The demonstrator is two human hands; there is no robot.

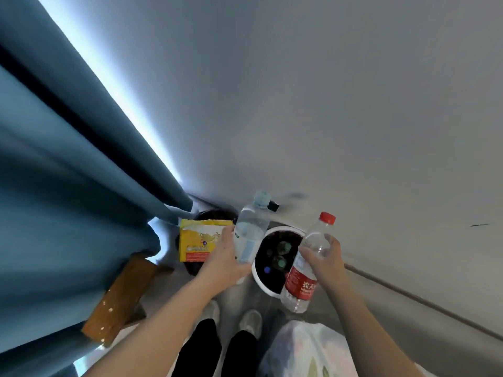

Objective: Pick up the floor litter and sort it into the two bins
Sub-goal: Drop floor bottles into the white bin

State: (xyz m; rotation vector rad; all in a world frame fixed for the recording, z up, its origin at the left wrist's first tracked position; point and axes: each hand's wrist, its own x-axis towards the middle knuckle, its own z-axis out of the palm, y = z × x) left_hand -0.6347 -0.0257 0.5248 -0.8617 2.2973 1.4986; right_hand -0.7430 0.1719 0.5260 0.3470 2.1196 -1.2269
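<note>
Head view: looks down at two bare forearms reaching from the bottom edge towards the lower centre of the frame.
Left hand (221,261): closed around two things at once, a clear bottle and a yellow packet.
Blue-capped bottle (249,238): clear plastic with a pale label; long axis nearly upright in the frame, cap at the top leaning slightly right, base hidden behind the palm.
Yellow packet (200,239): flat, face to the camera, just left of that bottle, its right edge under the left hand's fingers.
Right hand (325,257): fingers wrapped around the upper body of a second bottle.
Red-capped bottle (306,270): clear with a red label; long axis tilted, cap up and to the right, base down and to the left, overlapping the white bin's rim.
White bin (255,270): round, dark inside, with bottle shapes in it, between the two hands.
Dark bin (215,213): mostly hidden behind the packet, left of the white bin.
Blue curtain (68,172): fills the left side.
Plastic bag (307,349): bottom right, beside the shoes.
</note>
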